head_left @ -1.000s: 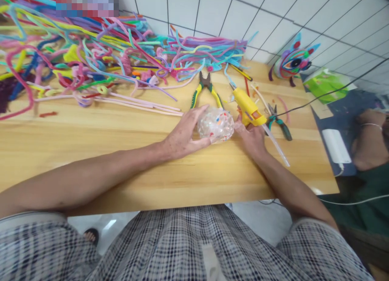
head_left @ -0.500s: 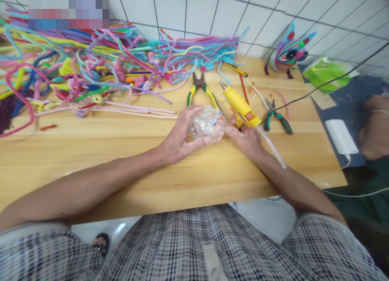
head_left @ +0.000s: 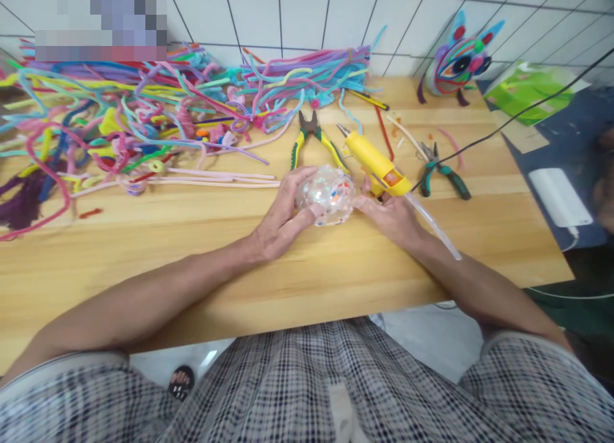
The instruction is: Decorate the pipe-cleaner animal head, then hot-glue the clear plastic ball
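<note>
A clear round ball [head_left: 330, 197] with small coloured specks is in my left hand [head_left: 285, 216], fingers wrapped behind it and thumb on its front. My right hand [head_left: 391, 219] is closed round the handle of a yellow hot glue gun [head_left: 377, 163], and its thumb reaches to the ball's right side. The gun's nozzle points up and left, away from the ball. From its back end sticks a clear glue stick [head_left: 437, 229]. Just behind the ball lie yellow-and-green pliers [head_left: 311, 133], their handles partly hidden by it.
Many coloured pipe cleaners [head_left: 158, 117] cover the back left of the wooden table [head_left: 215, 296]. Green-handled pliers [head_left: 444, 174] lie right of the gun. A colourful animal figure [head_left: 455, 66] stands at the back right. A black cord [head_left: 508, 120] crosses the right side above the table.
The view has shifted a little. My left thumb has moved slightly on the ball, whose coloured specks now show differently. My right hand keeps its hold on the glue gun.
</note>
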`<act>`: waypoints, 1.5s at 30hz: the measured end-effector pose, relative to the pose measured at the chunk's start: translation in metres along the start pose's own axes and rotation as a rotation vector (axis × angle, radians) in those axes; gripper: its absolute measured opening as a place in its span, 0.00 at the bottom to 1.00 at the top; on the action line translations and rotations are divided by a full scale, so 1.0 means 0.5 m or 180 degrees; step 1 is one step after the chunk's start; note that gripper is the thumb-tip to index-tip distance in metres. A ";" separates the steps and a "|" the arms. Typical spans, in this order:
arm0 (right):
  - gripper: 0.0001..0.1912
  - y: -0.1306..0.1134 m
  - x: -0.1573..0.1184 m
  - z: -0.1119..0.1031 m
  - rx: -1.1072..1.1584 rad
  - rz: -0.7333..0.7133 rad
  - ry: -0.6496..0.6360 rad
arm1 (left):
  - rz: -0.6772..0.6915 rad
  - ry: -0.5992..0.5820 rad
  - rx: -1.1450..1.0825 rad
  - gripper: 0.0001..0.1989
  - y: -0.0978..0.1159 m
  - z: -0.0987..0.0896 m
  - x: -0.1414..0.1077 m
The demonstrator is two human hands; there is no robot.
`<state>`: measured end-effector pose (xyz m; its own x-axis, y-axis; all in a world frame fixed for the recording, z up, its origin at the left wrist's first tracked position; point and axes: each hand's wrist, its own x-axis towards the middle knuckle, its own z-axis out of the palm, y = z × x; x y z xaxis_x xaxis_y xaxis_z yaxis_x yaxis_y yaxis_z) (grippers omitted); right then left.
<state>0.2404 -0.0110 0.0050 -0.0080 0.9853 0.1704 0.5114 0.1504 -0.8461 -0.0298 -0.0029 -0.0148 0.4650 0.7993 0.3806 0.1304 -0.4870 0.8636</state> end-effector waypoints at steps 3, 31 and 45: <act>0.31 -0.012 -0.002 0.003 0.0138 0.0053 -0.0045 | 0.0046 -0.0028 0.0055 0.33 -0.004 0.003 0.002; 0.29 0.046 0.044 -0.081 -0.1366 -0.1590 -0.0097 | 0.0558 0.0443 0.0988 0.49 -0.015 -0.004 0.000; 0.25 0.008 0.031 -0.110 -0.1758 -0.2563 -0.0451 | 0.0266 0.0495 0.0903 0.54 -0.021 0.006 -0.003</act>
<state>0.2895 0.0004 0.0318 -0.6142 0.6110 0.4994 0.6372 0.7573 -0.1430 -0.0293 0.0002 -0.0255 0.3479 0.7860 0.5110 0.3463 -0.6142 0.7091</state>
